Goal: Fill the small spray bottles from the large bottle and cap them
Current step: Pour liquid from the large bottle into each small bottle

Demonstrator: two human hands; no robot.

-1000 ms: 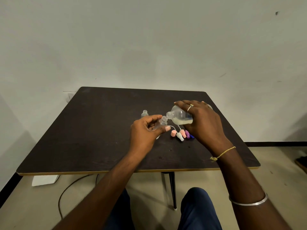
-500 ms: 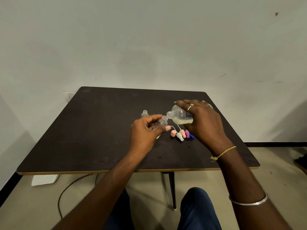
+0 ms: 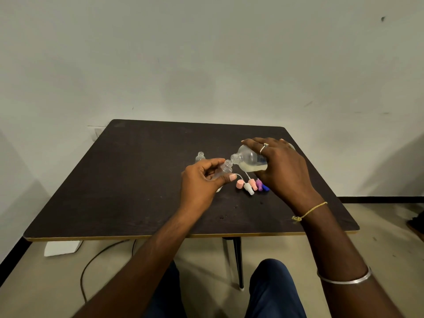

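Observation:
My right hand (image 3: 278, 167) grips the large clear bottle (image 3: 249, 159), tipped on its side with pale liquid pooled low and its open mouth pointing left. My left hand (image 3: 202, 182) holds a small clear spray bottle (image 3: 223, 171) tilted, its neck right under the large bottle's mouth. A second small open bottle (image 3: 200, 156) stands upright on the dark table (image 3: 128, 180) behind my left hand. Several spray caps (image 3: 251, 185) in pink, white, purple and blue lie on the table just below the large bottle, their thin tubes showing.
The table's light front edge (image 3: 183, 236) runs across in front of my knees. A white block (image 3: 62, 247) and a dark cable (image 3: 91, 267) lie on the floor at the left. A table leg (image 3: 237, 262) stands between my legs.

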